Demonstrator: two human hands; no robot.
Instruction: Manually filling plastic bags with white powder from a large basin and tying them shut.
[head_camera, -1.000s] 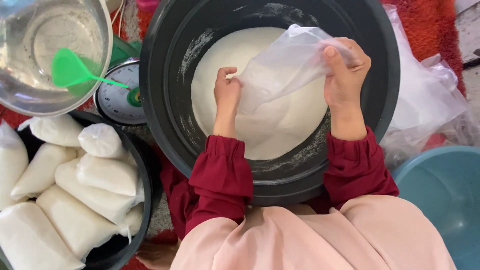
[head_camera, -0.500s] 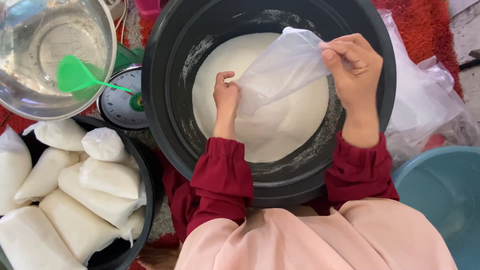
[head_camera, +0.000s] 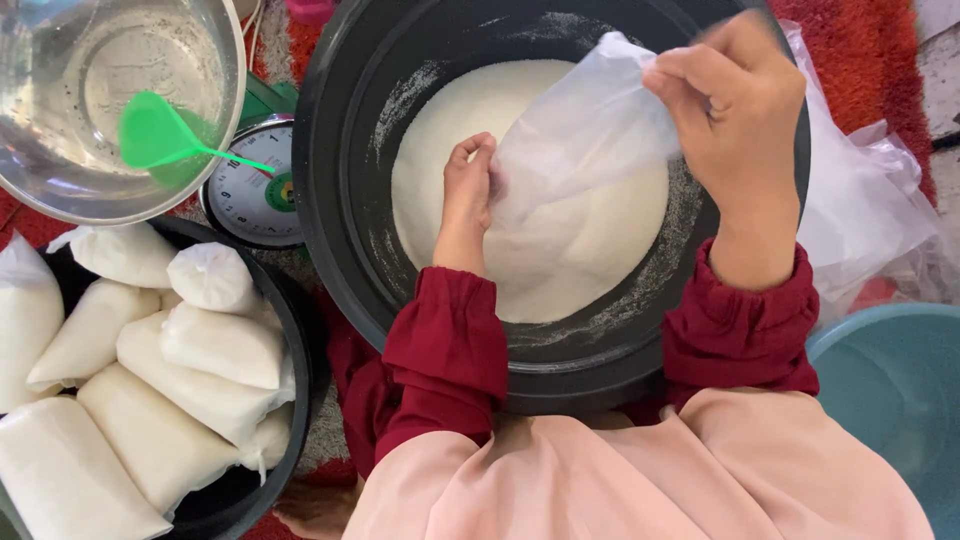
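Two hands were engaged with one thin clear plastic bag (head_camera: 585, 130) over a large black basin (head_camera: 340, 250). The fingers of the right hand (head_camera: 735, 110) were pinched together on the bag's upper edge, so that the mouth was held up near the basin's far right rim. The fingers of the left hand (head_camera: 468, 190) were curled closed against the bag's lower left edge, which was drawn down toward the white granular heap (head_camera: 470, 120) filling the basin's middle (probably so that the film was kept taut and open, though the opening itself could not be made out). Dark red sleeves (head_camera: 445, 350) were seen at both wrists, resting at the basin's near rim.

Beyond the basin's right rim, a loose pile of spare clear bags (head_camera: 865, 210) was laid on a red rug (head_camera: 850, 40). At its left rim a dial scale (head_camera: 245, 195) was placed, partly covered by a metal bowl (head_camera: 60, 190) with a green scoop (head_camera: 160, 135) in it. Filled white bags (head_camera: 200, 345) were stacked in a second dark tub (head_camera: 290, 400) at the near left.
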